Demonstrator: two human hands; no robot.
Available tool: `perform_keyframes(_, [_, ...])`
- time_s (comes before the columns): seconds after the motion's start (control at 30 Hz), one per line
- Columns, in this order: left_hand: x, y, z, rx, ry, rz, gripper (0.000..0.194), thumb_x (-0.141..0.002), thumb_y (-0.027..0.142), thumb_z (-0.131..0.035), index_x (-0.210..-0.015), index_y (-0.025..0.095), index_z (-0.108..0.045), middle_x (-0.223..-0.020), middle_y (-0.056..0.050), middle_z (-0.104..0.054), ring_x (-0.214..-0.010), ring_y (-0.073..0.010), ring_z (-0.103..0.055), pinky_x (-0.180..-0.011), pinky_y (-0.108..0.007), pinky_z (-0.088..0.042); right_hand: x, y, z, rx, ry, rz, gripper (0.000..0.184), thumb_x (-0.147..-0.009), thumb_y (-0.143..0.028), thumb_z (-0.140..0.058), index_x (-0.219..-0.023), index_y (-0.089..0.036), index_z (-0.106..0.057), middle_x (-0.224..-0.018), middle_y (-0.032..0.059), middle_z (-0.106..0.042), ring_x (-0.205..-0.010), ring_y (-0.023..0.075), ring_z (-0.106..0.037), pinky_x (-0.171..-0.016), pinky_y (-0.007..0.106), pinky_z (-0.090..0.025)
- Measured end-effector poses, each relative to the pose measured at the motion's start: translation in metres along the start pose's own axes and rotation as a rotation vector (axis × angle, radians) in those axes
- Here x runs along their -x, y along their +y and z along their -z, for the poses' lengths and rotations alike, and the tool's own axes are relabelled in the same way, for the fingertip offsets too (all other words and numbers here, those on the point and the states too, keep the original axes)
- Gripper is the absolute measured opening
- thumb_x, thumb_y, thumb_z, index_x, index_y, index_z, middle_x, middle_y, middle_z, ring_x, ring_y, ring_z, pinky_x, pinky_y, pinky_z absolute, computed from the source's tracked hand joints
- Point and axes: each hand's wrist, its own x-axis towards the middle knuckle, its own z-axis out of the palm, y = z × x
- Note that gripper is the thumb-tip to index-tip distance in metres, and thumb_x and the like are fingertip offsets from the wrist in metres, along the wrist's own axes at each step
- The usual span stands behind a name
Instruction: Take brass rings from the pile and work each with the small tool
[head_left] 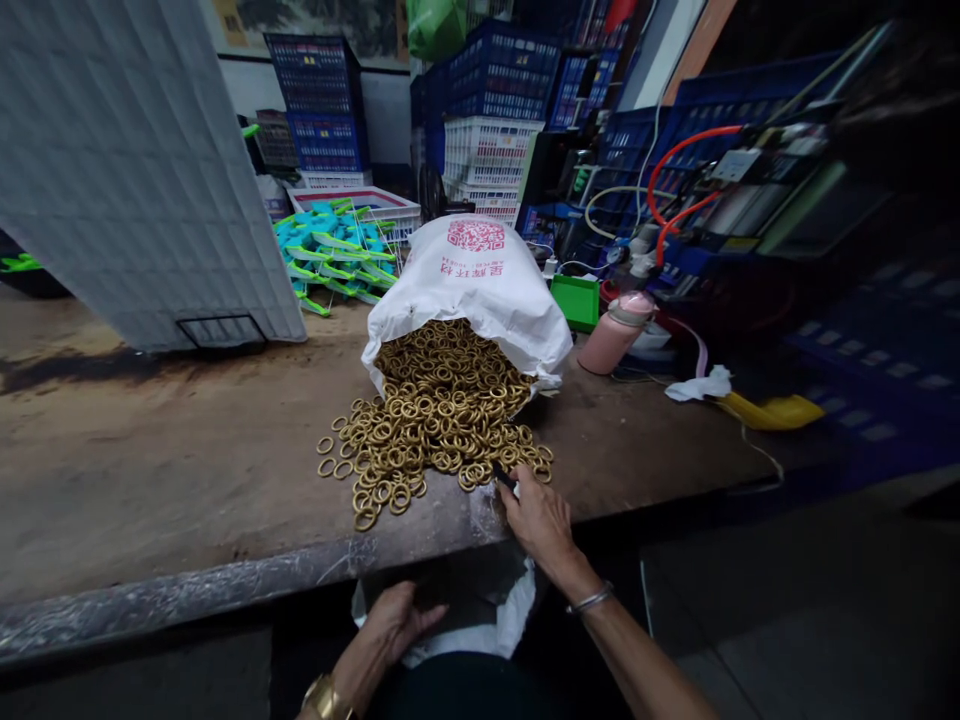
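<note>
Many brass-coloured rings (427,425) spill onto the table from a white woven sack (480,285) lying on its side, its mouth toward me. My right hand (541,518) is at the table's front edge, closed on a small black object (506,478) whose kind I cannot make out; its tip reaches the nearest rings. Below the edge, my left hand (397,620) is beside the mouth of a second white bag (480,640). Its thumb and forefinger are apart, and the other fingers are partly hidden.
A grey corrugated panel (150,170) stands at left. Green-and-blue plastic pieces (337,250) are piled behind. A pink bottle (616,330), a green tray (575,303) and a machine with orange hoses (739,190) are right. Blue crates (319,90) are stacked at the back.
</note>
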Motion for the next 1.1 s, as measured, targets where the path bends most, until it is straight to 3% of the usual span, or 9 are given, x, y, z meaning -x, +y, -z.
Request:
perform_keyframes(0.23, [0.010,-0.005,0.001,-0.109,0.012,-0.011,0.015,-0.065,0.017,-0.066,-0.071,0.013,-0.054,-0.075,-0.006,-0.058,-0.067,-0.0159,-0.057,-0.057,-0.029,-0.049,-0.008,-0.004,0.001,-0.038,-0.049,0.002,0.016,-0.082,-0.026,-0.043,-0.095,-0.019,-0.051,-0.079,0.0067,-0.066,-0.069,0.0190,-0.061,-0.053,0.025,-0.025])
perform_keyframes(0.3, [0.024,-0.002,-0.006,-0.195,-0.095,-0.033,0.025,-0.060,0.027,-0.071,-0.073,0.012,-0.055,-0.075,-0.006,-0.058,-0.068,-0.0160,-0.057,-0.053,-0.025,-0.047,-0.007,-0.003,0.000,-0.048,-0.058,0.018,0.016,-0.081,-0.024,-0.043,-0.095,-0.020,-0.051,-0.078,0.0061,-0.065,-0.068,0.0186,-0.060,-0.053,0.025,-0.026])
perform_keyframes(0.4, [0.049,0.008,-0.023,-0.352,-0.440,-0.227,0.032,-0.061,0.037,-0.069,-0.076,0.011,-0.058,-0.065,-0.003,-0.056,-0.057,-0.0129,-0.055,-0.046,-0.020,-0.043,-0.001,-0.002,-0.002,-0.110,-0.060,0.094,0.015,-0.079,-0.022,-0.044,-0.093,-0.021,-0.051,-0.077,0.0043,-0.064,-0.068,0.0185,-0.060,-0.054,0.025,-0.027])
perform_keyframes(0.43, [0.056,0.013,-0.028,-0.387,-0.452,-0.295,0.032,-0.063,0.040,-0.066,-0.076,0.012,-0.058,-0.063,-0.001,-0.054,-0.052,-0.0114,-0.053,-0.043,-0.019,-0.041,0.002,-0.002,-0.003,-0.152,-0.059,0.130,0.015,-0.078,-0.021,-0.045,-0.092,-0.021,-0.051,-0.077,0.0038,-0.064,-0.068,0.0182,-0.059,-0.055,0.024,-0.028])
perform_keyframes(0.6, [0.065,0.038,-0.048,-0.456,-0.233,-0.611,0.037,-0.071,0.042,-0.058,-0.097,0.016,-0.049,-0.048,0.008,-0.042,-0.036,-0.0057,-0.035,-0.034,-0.015,-0.027,0.022,-0.016,-0.007,-0.406,-0.107,0.385,0.017,-0.073,-0.012,-0.044,-0.087,-0.020,-0.050,-0.072,0.0008,-0.060,-0.066,0.0145,-0.057,-0.058,0.022,-0.033])
perform_keyframes(0.7, [0.060,0.046,-0.049,-0.470,-0.274,-0.625,0.029,-0.074,0.042,-0.055,-0.086,0.016,-0.052,-0.050,0.008,-0.038,-0.038,-0.0044,-0.032,-0.036,-0.015,-0.025,0.031,-0.028,-0.005,-0.533,-0.137,0.469,0.012,-0.074,-0.015,-0.043,-0.082,-0.021,-0.050,-0.066,-0.0013,-0.056,-0.059,0.0122,-0.052,-0.057,0.021,-0.033])
perform_keyframes(0.83, [0.057,0.046,-0.045,-0.460,-0.271,-0.624,0.028,-0.075,0.041,-0.054,-0.065,0.016,-0.047,-0.050,0.008,-0.037,-0.040,-0.0039,-0.029,-0.038,-0.016,-0.023,0.032,-0.038,-0.003,-0.755,-0.204,0.370,0.010,-0.079,-0.027,-0.042,-0.074,-0.020,-0.048,-0.062,-0.0035,-0.049,-0.058,0.0103,-0.046,-0.056,0.020,-0.035])
perform_keyframes(1.0, [0.058,0.043,-0.044,-0.512,-0.269,-0.770,0.026,-0.075,0.037,-0.054,-0.062,0.014,-0.054,-0.053,0.004,-0.046,-0.044,-0.0053,-0.035,-0.041,-0.017,-0.028,0.029,-0.041,-0.004,-0.953,-0.439,0.206,0.027,-0.081,-0.041,-0.039,-0.067,-0.019,-0.045,-0.054,-0.0057,-0.042,-0.052,0.0092,-0.042,-0.053,0.021,-0.034])
perform_keyframes(1.1, [0.061,0.045,-0.045,-0.536,-0.286,-0.752,0.028,-0.076,0.038,-0.054,-0.063,0.013,-0.056,-0.056,0.002,-0.050,-0.044,-0.0052,-0.037,-0.041,-0.016,-0.029,0.029,-0.041,-0.008,-1.022,-0.505,0.140,0.027,-0.081,-0.042,-0.040,-0.068,-0.019,-0.046,-0.050,-0.0065,-0.042,-0.047,0.0084,-0.040,-0.051,0.021,-0.033])
